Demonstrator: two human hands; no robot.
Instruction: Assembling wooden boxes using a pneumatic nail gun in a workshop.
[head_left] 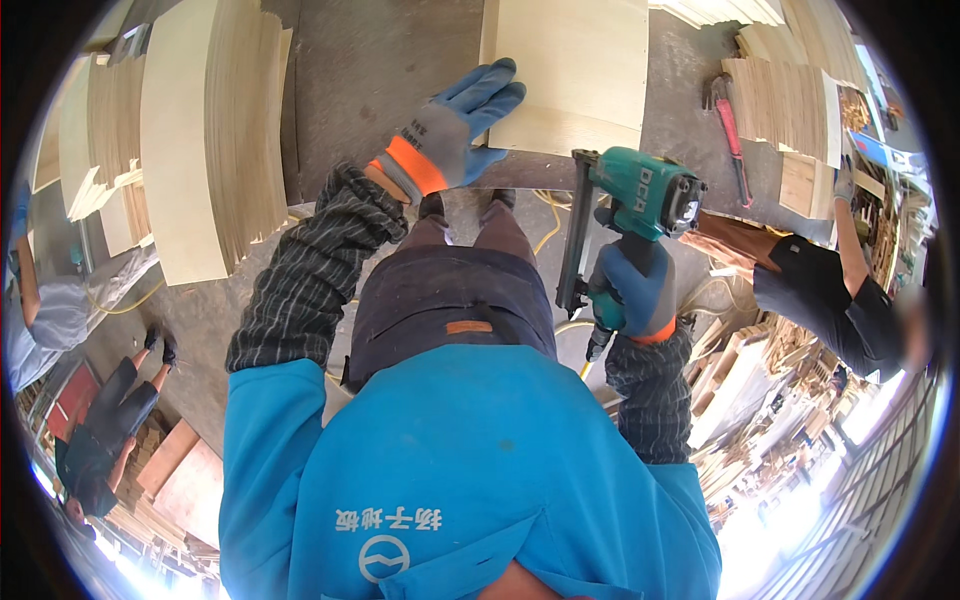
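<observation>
My left hand (452,130), in a grey and blue glove with an orange cuff, has its fingers stretched out over the left edge of a pale wooden panel (575,75). The panel lies on a dark worktable (365,70) in front of me. My right hand (640,285), gloved the same way, is wrapped round the handle of a green and black nail gun (640,190). The gun is upright to the right of my body, beside the table's near edge, apart from the panel.
Stacked thin boards (215,140) stand at the left, more board stacks (785,110) at the right. Red-handled pliers or cutters (733,140) lie on the table. A yellow hose (548,225) trails below. Another person (820,290) works at the right; others are at the left.
</observation>
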